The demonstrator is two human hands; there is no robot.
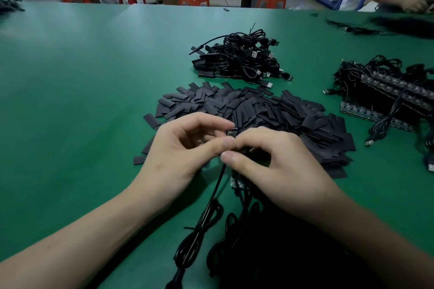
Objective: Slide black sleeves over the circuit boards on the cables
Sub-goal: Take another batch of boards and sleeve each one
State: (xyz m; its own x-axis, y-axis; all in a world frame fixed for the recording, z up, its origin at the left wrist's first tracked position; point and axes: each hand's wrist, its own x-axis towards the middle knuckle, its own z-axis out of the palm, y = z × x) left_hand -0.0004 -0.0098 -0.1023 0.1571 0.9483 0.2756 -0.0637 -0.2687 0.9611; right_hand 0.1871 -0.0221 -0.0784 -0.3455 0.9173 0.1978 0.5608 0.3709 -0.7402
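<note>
Over the green table (82, 89), the left hand (187, 148) and right hand (270, 164) met fingertip to fingertip and pinched a small board (231, 134). Its cable (211, 197) trailed toward the near edge. Just beyond the hands lay a heap of sleeves (270, 110). Farther off sat a cable pile (239, 58), and at the right a board bundle (387, 96).

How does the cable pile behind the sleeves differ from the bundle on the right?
The far cable pile carries black sleeves along its left edge; the right cable bundle shows bare circuit boards. The far pile is a loose tangle; the right bundle's boards lie in rows. Both have black cords and USB plugs.
</note>
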